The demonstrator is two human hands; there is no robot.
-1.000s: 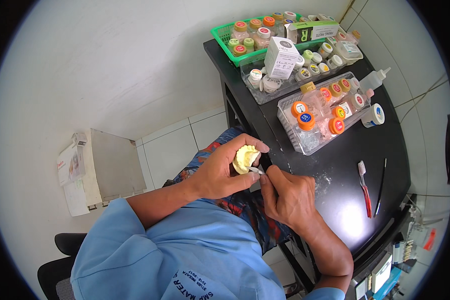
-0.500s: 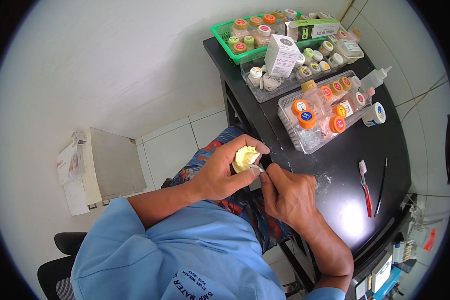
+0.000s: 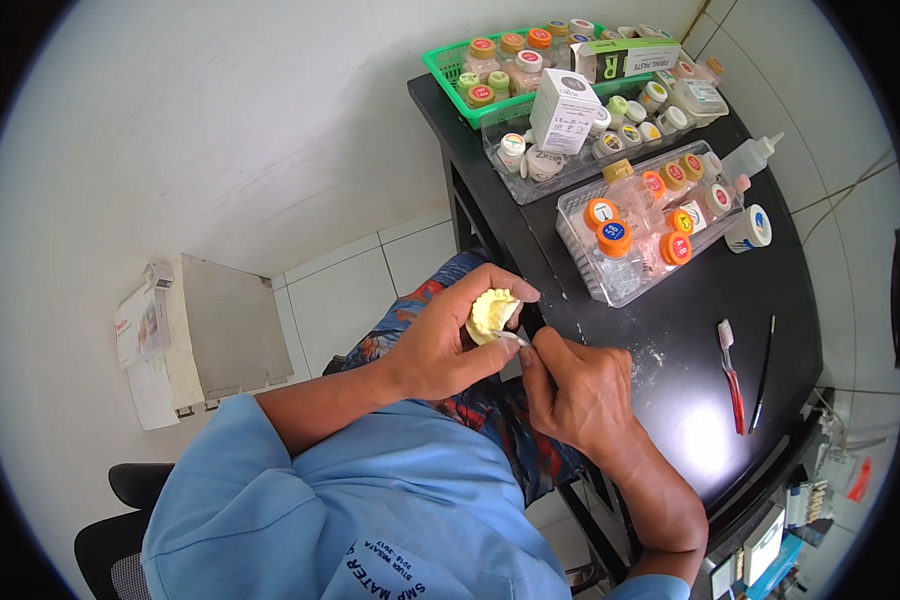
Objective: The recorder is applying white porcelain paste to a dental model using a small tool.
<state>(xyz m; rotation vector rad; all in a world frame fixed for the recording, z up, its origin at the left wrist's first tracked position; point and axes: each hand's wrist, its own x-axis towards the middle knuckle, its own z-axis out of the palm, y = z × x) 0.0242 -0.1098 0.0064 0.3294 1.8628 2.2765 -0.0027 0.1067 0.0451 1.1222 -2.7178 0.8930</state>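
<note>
A pale yellow dental cast [image 3: 491, 312] with a row of teeth along its rim lies in my left hand [image 3: 438, 340]. The fingers wrap round its far side and the thumb presses near its lower edge. My right hand [image 3: 582, 385] is closed, pinching a slim pale tool [image 3: 513, 337] whose thin end meets the cast's near edge beside my left thumb. Most of this tool is hidden by the fingers, so its exact kind does not show. Both hands are above my lap, at the edge of the black table [image 3: 660, 420].
On the table stand a clear basket [image 3: 620, 297] of orange-capped jars, a clear tray [image 3: 530, 190] of small jars and a green basket [image 3: 440, 68]. A white tub [image 3: 748, 230], a red toothbrush [image 3: 732, 385] and a thin black stick [image 3: 763, 375] are at the right. White powder speckles the tabletop.
The tool's thin end has shifted slightly, from the inside of the cast toward its near edge. Both hands stay almost in place.
</note>
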